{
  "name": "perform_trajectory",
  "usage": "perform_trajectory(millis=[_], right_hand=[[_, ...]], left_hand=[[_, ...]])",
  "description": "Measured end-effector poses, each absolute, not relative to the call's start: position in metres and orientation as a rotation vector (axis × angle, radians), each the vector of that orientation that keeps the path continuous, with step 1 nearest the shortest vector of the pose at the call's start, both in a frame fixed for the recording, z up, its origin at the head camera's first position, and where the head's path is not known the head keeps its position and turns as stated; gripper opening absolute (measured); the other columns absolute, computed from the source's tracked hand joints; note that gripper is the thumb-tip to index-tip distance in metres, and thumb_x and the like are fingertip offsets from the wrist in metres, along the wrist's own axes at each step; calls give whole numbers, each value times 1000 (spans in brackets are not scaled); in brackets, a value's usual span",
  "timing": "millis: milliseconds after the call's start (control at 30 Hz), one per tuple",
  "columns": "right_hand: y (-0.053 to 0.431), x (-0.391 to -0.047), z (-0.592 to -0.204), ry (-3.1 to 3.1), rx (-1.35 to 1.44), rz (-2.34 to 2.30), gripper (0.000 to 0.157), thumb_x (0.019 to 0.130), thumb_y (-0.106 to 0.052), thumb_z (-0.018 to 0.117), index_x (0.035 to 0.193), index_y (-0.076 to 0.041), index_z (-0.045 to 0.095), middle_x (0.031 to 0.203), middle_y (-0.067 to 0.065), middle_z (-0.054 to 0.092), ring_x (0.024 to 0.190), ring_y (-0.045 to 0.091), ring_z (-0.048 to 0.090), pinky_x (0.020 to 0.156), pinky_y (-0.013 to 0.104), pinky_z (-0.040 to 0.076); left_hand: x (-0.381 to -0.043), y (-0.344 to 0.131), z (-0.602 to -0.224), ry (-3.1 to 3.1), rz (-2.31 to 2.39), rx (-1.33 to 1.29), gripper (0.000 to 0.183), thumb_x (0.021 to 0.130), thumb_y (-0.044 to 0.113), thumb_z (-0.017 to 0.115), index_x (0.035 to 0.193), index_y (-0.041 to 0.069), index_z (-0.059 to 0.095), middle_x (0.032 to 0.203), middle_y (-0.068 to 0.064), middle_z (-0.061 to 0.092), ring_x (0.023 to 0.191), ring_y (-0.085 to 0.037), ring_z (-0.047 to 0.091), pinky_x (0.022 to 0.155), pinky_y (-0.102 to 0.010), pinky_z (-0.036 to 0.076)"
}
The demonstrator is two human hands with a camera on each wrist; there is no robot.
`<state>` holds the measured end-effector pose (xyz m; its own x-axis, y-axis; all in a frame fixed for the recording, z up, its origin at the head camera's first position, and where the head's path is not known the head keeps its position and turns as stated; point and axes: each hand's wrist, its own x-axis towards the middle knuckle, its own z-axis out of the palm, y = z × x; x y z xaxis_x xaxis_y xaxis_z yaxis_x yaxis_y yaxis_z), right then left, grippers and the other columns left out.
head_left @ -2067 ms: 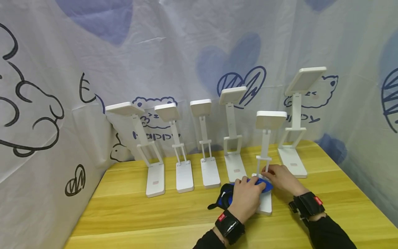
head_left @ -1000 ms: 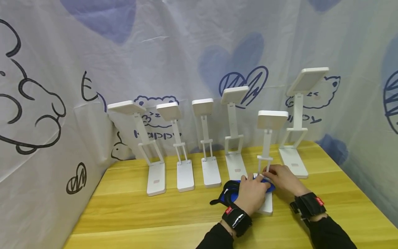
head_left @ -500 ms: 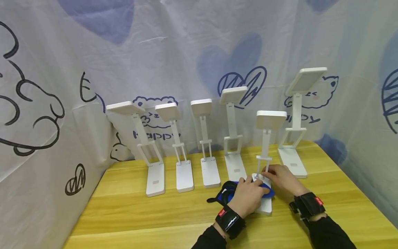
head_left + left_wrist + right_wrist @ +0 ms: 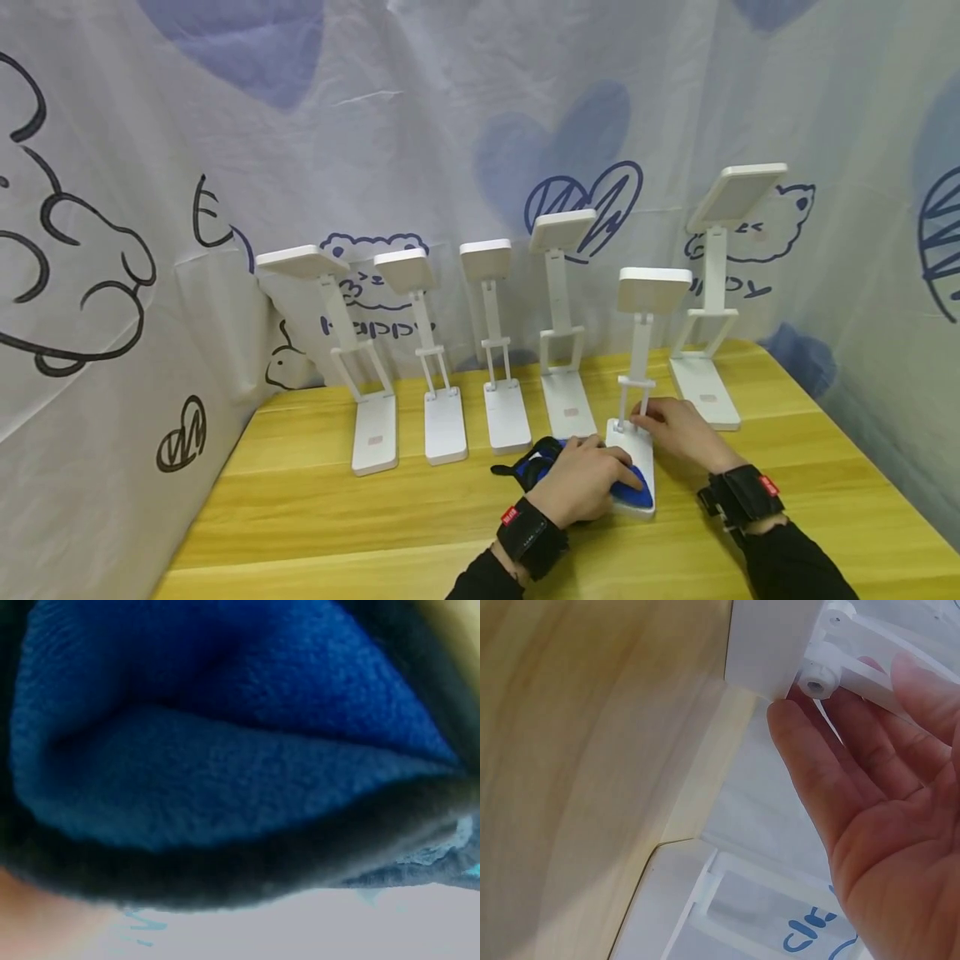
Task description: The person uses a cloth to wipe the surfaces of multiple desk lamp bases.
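Observation:
My left hand (image 4: 577, 483) grips a bunched blue fleecy cloth (image 4: 633, 493) with black edging and presses it on the near end of a white desk lamp's base (image 4: 633, 442). Folds of the blue cloth (image 4: 240, 780) and its dark border nearly fill the left wrist view. Beside the lamp's hinge, my right hand (image 4: 684, 432) pinches a lower strut between thumb and fingers. In the right wrist view the thumb lies over the strut (image 4: 877, 686), and other fingers reach behind the hinge (image 4: 817, 681). The lamp head (image 4: 652, 290) stands raised above both hands.
Several more white desk lamps stand unfolded along the back of the wooden table (image 4: 300, 500): one at far left (image 4: 375, 433), one just behind my left hand (image 4: 567, 404), one at far right (image 4: 705, 392). A printed curtain (image 4: 420, 125) encloses the back and sides.
My left hand has drawn the blue cloth from beside the hinge toward the near end of the lamp's base, uncovering the upper part. My right hand keeps its hold on the strut.

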<state>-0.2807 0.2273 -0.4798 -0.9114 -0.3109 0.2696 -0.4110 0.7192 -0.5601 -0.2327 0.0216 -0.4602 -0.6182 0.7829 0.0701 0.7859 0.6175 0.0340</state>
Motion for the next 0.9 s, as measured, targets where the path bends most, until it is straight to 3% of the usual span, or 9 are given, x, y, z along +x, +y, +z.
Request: perform_trajectory(millis=[200,400,633,900], right_hand=[[227,-281,-481,-2773,579,989,14,94,-16,57,92,-8,69,81,7,68,63,13,51,58,33,42],[226,-279,-481,-2764,590,994,15,94,-16,57,92,-8,69,77,5,66,59,13,47,57,33,38],[227,-278,-480,-2753,612,993,14,94,-14,57,93,-7,69,76,5,65,57,13,44,56,33,36],[226,-279,-480,-2748,604,971,14,93,-15,58,91,-7,69,79,7,67,61,13,49,58,33,40]], left_hand=[[-232,11,-459,-2818,-215,-1396,44,79,6,68,103,42,72,121,19,62,114,-16,48,104,-41,35],[-232,-2,-459,-2850,-326,-1397,52,77,-6,61,99,39,74,119,18,63,128,-24,41,107,-46,33],[-230,-9,-458,-2850,-330,-1391,50,78,-4,61,101,39,73,116,20,64,113,-15,49,102,-43,38],[-228,0,-463,-2757,-147,-1230,51,79,5,65,115,41,67,121,14,62,106,-17,54,87,-42,48]])
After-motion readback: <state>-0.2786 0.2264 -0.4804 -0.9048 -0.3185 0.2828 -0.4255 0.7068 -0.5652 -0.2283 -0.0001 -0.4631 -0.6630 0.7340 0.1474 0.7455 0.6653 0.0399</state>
